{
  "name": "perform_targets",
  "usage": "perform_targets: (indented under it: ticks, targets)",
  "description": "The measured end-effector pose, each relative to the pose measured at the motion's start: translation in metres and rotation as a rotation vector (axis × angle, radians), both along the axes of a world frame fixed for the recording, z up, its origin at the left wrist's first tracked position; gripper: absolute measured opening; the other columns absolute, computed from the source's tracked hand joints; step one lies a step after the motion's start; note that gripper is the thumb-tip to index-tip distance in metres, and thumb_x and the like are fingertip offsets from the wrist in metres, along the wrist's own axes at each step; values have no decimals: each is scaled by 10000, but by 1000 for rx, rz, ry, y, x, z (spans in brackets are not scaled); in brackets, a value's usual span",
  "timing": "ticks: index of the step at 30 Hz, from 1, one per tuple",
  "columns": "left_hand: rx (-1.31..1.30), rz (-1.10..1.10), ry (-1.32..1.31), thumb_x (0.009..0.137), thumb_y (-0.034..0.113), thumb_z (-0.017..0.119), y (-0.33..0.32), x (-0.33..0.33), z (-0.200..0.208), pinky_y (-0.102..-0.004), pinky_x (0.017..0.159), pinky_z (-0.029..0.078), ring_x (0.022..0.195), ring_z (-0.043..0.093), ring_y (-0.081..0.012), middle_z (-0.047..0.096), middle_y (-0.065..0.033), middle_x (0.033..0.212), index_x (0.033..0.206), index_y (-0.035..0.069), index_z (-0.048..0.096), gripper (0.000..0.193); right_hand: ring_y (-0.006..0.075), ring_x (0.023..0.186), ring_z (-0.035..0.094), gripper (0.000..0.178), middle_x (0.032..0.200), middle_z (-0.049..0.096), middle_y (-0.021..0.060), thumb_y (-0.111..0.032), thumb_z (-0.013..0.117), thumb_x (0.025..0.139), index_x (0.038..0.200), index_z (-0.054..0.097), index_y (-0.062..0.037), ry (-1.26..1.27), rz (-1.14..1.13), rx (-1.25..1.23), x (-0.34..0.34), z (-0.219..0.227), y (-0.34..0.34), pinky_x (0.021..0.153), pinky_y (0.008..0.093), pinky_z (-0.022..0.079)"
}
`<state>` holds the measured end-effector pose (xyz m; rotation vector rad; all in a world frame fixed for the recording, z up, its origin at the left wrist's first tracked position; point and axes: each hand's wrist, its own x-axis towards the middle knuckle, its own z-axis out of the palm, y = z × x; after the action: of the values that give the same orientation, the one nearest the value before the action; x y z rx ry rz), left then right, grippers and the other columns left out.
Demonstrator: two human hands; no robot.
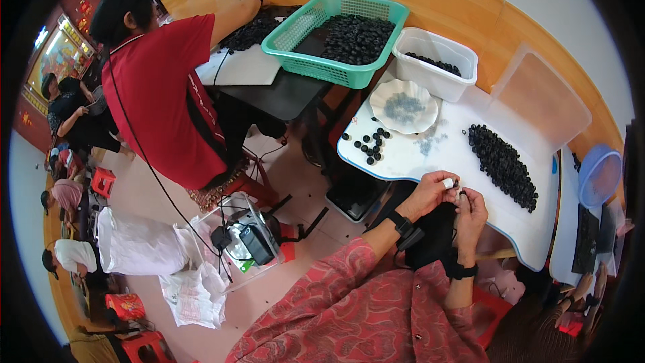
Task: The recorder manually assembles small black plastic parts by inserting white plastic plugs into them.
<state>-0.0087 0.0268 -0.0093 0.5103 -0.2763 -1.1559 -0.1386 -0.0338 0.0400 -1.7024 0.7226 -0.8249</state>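
Observation:
Just off the near edge of the white work table (457, 151), my two hands meet fingertip to fingertip. My left hand (430, 196), with a white wrap round one digit, is closed in a pinch on a small black part (456, 184). My right hand (472, 215) is closed too, its fingertips against the left ones; what it pinches is too small to make out. Beyond them lies a long heap of small black parts (502, 167). Several loose black round pieces (371, 146) sit at the table's left end, beside a white scalloped dish (386, 109) holding small translucent pieces.
A white bin (468, 81) and a green basket (289, 61), both with black parts, stand farther back. At the left a co-worker in a red shirt (158, 101) reaches over a dark table (289, 98). A clear panel (547, 94) leans at the right, near a blue bowl (600, 175).

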Motion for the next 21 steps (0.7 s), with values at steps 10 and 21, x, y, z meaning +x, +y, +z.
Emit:
perform_targets:
  ticks: [10, 21]
  targets:
    - [-24, 27, -23, 968, 88, 577, -1, 0, -4, -271, 689, 566, 766, 650, -153, 662, -90, 954, 1145, -15, 630, 212, 84, 764, 596, 140, 913, 659, 36, -5, 591, 933, 1067, 627, 15, -51, 23, 10, 1, -2, 1, 651, 217, 477]
    - [23, 67, -81, 966, 70, 572, -2, 0, -2, -282, 685, 582, 749, 655, -149, 670, -87, 943, 1136, -2, 642, 198, 86, 744, 599, 144, 905, 650, 37, -7, 593, 935, 1073, 626, 18, -65, 0, -30, -23, 13, 15, 634, 216, 480]
